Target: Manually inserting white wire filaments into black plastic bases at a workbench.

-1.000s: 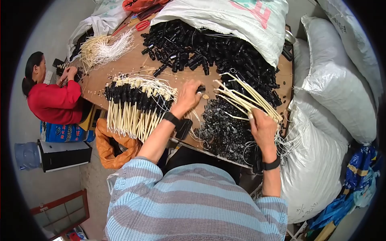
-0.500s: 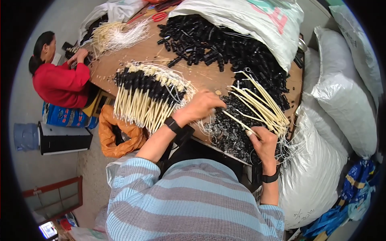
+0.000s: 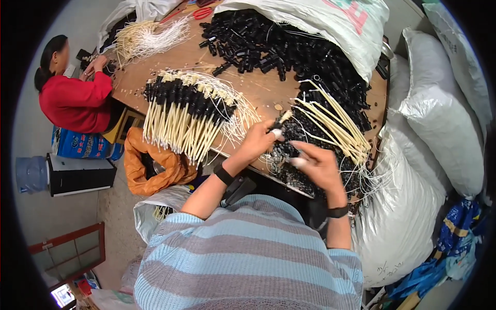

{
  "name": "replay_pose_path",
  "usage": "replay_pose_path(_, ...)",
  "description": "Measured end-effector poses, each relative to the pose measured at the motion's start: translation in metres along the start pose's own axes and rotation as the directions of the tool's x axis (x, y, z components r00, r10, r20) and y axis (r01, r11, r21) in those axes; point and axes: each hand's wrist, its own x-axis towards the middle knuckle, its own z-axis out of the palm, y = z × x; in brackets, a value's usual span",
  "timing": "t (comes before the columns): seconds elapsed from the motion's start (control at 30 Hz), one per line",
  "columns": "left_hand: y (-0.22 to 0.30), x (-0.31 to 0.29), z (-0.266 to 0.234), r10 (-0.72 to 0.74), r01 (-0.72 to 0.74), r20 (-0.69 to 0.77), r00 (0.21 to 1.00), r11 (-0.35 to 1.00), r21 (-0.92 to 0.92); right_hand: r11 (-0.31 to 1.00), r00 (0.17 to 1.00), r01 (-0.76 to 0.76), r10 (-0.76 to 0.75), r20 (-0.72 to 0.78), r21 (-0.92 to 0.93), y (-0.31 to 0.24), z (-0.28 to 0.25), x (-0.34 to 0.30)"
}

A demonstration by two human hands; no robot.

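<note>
My left hand pinches a short cream tube with a black cap, holding it just above the wooden table. My right hand reaches left toward it, fingers stretched over a heap of small black parts. I cannot see whether anything is under its fingers. A loose bundle of long cream tubes lies across that heap, just right of my right hand. A fanned row of finished black-capped tubes lies to the left of my left hand.
A big pile of black caps spills from a white sack at the back. Full white sacks stand at the right. A person in red works at the table's left corner beside white cords. An orange bag sits below the table.
My left hand has come right from the finished row and now holds a capped tube at the small-parts heap. My right hand has shifted left off the cream tube bundle toward it.
</note>
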Motion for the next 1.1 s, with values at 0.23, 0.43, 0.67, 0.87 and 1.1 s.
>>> replay_pose_path(0.23,0.002,-0.002,0.008,0.140,-0.135,-0.002,0.990,0.960,0.246,0.869,0.942,0.056,-0.209,-0.261,-0.492,0.024,0.027,-0.007)
replay_pose_path(0.43,-0.008,-0.008,0.005,0.411,-0.394,0.138,0.901,0.643,0.657,0.811,0.896,-0.001,-0.260,-0.361,-0.585,0.027,0.026,-0.007)
replay_pose_path(0.67,-0.007,-0.011,0.008,0.400,-0.450,0.232,0.887,0.633,0.630,0.814,0.903,0.025,-0.267,-0.335,-0.580,0.032,0.028,-0.005)
replay_pose_path(0.87,-0.007,-0.009,0.012,0.323,-0.462,0.331,0.887,0.647,0.606,0.894,0.928,0.098,-0.241,-0.285,-0.438,0.035,0.035,-0.007)
replay_pose_path(1.1,0.012,-0.011,0.006,0.491,-0.571,0.294,0.820,0.734,0.368,0.863,0.967,0.107,-0.206,-0.151,-0.493,0.027,0.032,-0.011)
